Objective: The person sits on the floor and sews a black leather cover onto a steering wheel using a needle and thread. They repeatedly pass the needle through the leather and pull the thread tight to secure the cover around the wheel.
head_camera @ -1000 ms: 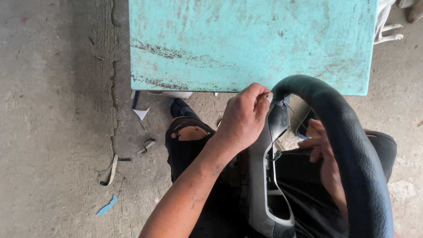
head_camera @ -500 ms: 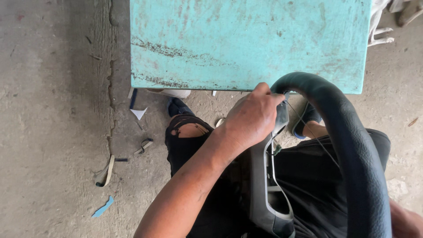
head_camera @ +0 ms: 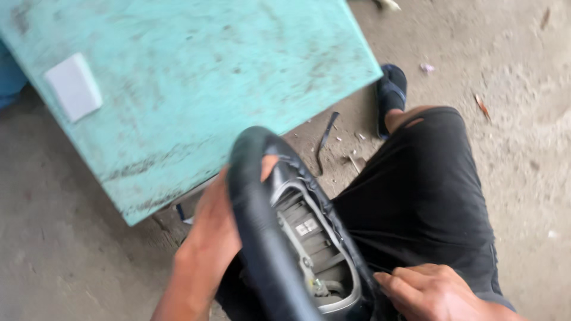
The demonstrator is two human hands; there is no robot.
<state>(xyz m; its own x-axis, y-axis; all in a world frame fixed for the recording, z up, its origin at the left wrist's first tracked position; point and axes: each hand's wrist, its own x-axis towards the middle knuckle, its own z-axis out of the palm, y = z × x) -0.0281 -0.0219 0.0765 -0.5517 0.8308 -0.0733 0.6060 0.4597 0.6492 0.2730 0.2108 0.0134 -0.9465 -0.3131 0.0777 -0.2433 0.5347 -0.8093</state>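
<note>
Head view, read from left to right. At upper left we see the turquoise bench (head_camera: 196, 89), its paint scuffed, with a small pale rectangular block (head_camera: 74, 87) lying on its top. Low and left of centre, our left hand (head_camera: 215, 235) wraps the black steering wheel (head_camera: 262, 238) at its rim; the grip is closed around the rim, the thumb tip showing over the inner edge. The wheel stands on edge in the lap, just below the bench's near corner, its grey hub and metal back plate facing right. At lower right, our right hand (head_camera: 437, 291) rests with fingers curled at the wheel's lower edge against the black trousers (head_camera: 422, 196); whether it pinches anything we cannot tell. To work the rim well, we judge that the left hand should hold the wheel steady and upright while the right works close to the rim. A dark sandal (head_camera: 391, 89) rests on the concrete floor (head_camera: 523, 119) at upper right.
</note>
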